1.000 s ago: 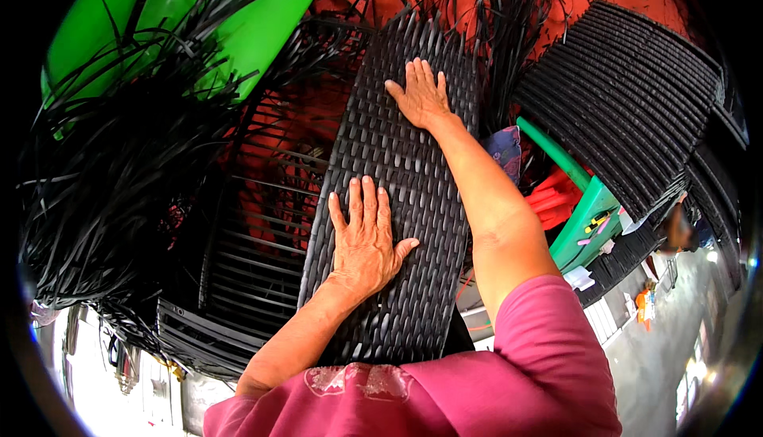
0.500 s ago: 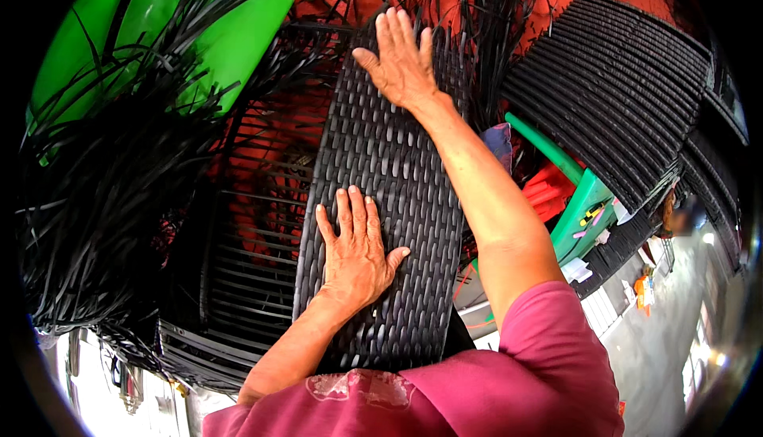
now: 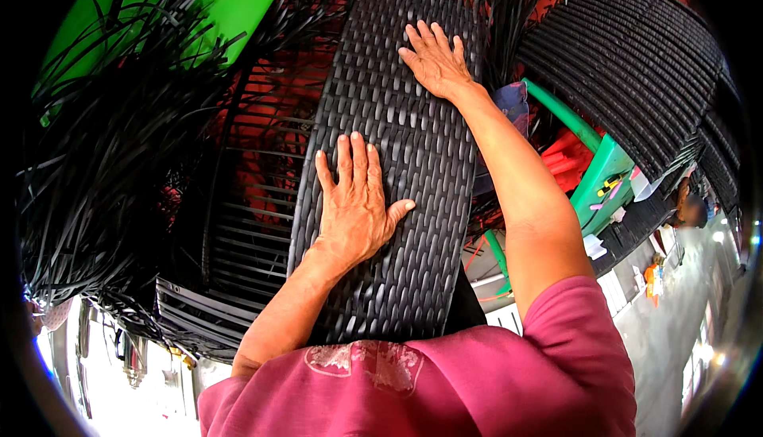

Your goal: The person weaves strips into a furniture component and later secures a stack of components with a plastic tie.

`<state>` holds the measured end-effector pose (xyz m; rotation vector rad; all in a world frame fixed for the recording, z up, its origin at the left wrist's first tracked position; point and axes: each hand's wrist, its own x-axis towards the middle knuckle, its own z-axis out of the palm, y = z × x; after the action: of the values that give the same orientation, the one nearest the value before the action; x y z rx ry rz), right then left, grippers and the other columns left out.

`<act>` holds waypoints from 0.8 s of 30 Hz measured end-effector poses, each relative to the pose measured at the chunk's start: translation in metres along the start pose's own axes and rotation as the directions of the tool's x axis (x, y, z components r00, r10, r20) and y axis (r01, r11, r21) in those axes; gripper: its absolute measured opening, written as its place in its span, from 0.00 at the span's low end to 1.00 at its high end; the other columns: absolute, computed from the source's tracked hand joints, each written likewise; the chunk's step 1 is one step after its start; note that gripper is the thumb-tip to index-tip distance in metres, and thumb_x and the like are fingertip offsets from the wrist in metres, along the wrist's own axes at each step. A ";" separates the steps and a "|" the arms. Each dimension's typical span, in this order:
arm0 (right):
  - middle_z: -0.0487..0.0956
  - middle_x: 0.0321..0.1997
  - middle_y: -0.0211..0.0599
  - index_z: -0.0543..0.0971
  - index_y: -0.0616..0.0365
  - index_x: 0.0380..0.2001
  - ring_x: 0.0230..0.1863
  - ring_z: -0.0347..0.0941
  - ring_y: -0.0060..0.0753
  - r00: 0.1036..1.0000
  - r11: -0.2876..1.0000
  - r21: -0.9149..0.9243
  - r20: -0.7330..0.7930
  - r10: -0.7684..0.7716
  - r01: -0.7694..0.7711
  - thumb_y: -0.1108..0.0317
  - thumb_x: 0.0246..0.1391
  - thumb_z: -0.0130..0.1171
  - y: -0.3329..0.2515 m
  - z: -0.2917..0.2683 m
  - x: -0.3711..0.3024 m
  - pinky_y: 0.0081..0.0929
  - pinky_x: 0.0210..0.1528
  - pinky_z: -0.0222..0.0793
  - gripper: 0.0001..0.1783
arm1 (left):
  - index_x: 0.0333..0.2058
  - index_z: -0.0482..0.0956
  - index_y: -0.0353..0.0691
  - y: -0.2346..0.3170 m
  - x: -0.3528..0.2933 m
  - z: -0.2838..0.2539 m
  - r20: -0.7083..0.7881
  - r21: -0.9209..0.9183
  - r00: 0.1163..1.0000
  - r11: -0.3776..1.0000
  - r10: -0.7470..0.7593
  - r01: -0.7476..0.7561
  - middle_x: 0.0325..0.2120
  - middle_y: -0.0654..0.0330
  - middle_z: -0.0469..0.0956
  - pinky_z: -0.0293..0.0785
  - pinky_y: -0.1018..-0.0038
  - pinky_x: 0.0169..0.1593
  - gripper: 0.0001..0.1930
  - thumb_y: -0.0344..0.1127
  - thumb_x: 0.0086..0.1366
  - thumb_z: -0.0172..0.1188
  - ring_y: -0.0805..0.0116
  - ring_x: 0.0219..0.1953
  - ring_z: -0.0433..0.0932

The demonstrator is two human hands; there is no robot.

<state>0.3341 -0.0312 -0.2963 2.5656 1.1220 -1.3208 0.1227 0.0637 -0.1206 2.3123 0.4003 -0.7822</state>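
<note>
1. Both palms are down on the woven black panel; it runs from near the person's chest away to the far edge of the view, slightly tilted, dead centre in the scene.
2. Left hand lies flat on the near-middle of the panel, fingers spread wide and pointing far, thumb out to the right; it grips nothing, just presses on the weave.
3. Right hand reaches to the far end, arm stretched long, fingers open and flat on the surface near the panel's right edge; nothing is held there either.
4. How far along, by my reading: the stretch under the hands looks tightly and evenly woven, so that part seems finished; at the far end loose black strips stick up untrimmed, and that looks like what is left.
5. To the left, a tangle of loose black strands spills over a bare ribbed frame; that one is plainly unwoven.
6. Far right, a curved ribbed black piece; below it a green stool, with red behind it.
</note>
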 end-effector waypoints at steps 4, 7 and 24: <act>0.41 0.73 0.36 0.49 0.44 0.68 0.73 0.29 0.44 0.999 0.998 -0.054 -0.018 -0.033 0.032 0.36 0.61 0.25 -0.013 -0.002 -0.025 0.55 0.69 0.22 0.38 | 0.59 0.54 0.22 -0.002 0.000 0.002 -0.042 0.026 0.999 1.000 0.005 -0.004 0.63 0.37 0.48 0.35 0.44 0.65 0.46 0.63 0.60 0.47 0.42 0.66 0.44; 0.43 0.73 0.39 0.50 0.47 0.67 0.73 0.30 0.46 0.997 0.993 -0.095 -0.018 -0.069 0.067 0.35 0.60 0.26 -0.024 -0.006 -0.048 0.55 0.69 0.22 0.40 | 0.59 0.54 0.22 -0.002 -0.001 0.002 -0.033 0.030 0.999 1.000 0.007 -0.006 0.63 0.37 0.48 0.34 0.45 0.65 0.46 0.64 0.60 0.47 0.43 0.66 0.44; 0.43 0.73 0.39 0.50 0.52 0.67 0.73 0.30 0.50 0.987 0.984 -0.084 0.048 -0.154 0.157 0.45 0.62 0.32 -0.078 -0.024 -0.130 0.62 0.67 0.24 0.35 | 0.60 0.52 0.21 -0.010 -0.084 -0.023 0.006 0.004 0.995 0.995 0.098 -0.098 0.63 0.37 0.47 0.32 0.53 0.68 0.52 0.70 0.57 0.43 0.45 0.68 0.42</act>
<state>0.2537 -0.0403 -0.1659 2.4210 1.3653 -1.3161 0.0633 0.0805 -0.0588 2.3144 0.2806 -0.7425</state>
